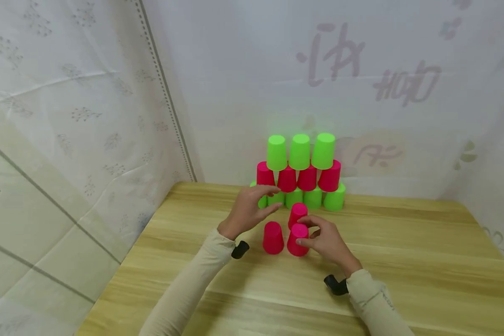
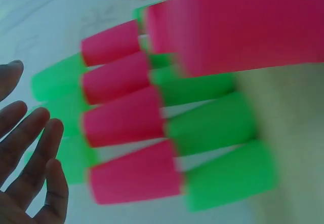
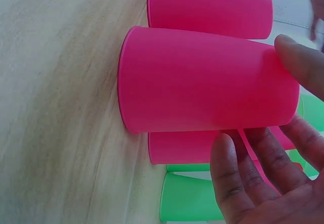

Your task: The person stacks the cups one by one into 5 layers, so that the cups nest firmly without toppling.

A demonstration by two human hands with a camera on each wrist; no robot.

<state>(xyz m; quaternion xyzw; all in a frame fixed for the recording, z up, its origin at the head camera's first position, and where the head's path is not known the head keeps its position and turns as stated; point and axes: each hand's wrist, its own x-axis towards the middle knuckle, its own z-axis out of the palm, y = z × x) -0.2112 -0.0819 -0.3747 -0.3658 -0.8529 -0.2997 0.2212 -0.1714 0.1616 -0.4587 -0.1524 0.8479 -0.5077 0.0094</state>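
My right hand [image 1: 328, 240] grips an upside-down pink cup [image 1: 297, 247], with thumb and fingers on opposite sides near its narrow top. In the right wrist view, the rim of this pink cup [image 3: 202, 82] is right at the table surface. A second pink cup [image 1: 273, 239] stands to its left, and a third pink cup [image 1: 297, 213] is just behind it. My left hand [image 1: 248, 210] hovers left of these, holding nothing, its fingers loosely bent. In the left wrist view, the left hand's fingers [image 2: 38, 148] overlap green cups in the stack.
Behind the hands rises a stack of upside-down cups: a bottom row of green cups [image 1: 334, 198], a row of several pink cups [image 1: 329, 177], and three green cups [image 1: 300, 152] on top. The wooden table [image 1: 424, 261] meets a printed fabric wall [image 1: 235, 93] at the back.
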